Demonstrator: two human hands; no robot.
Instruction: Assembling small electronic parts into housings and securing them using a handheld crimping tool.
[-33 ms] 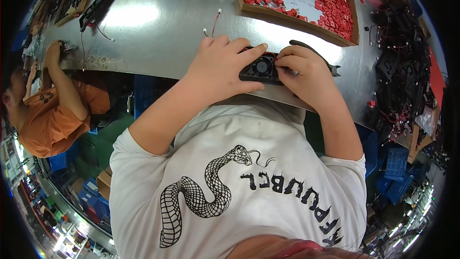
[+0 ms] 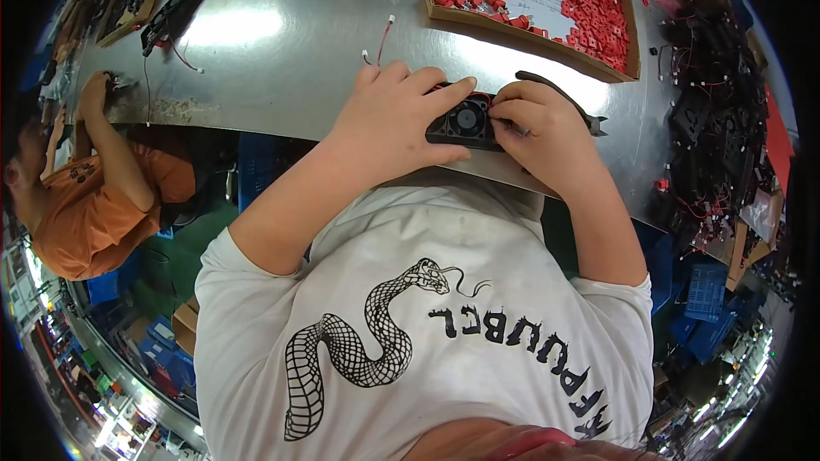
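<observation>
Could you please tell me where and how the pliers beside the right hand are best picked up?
I would suggest gripping the pliers by the curved dark handle, from the far side: it arcs out beyond the right hand, while the jaws point rightward. That hand hides part of the pliers.

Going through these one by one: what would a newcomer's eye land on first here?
Probably the black snake print on the white shirt, lower middle. Next, the bright red parts in the cardboard box, upper right. At the metal table's near edge, the left hand holds a black fan, the right hand at its right side.
</observation>
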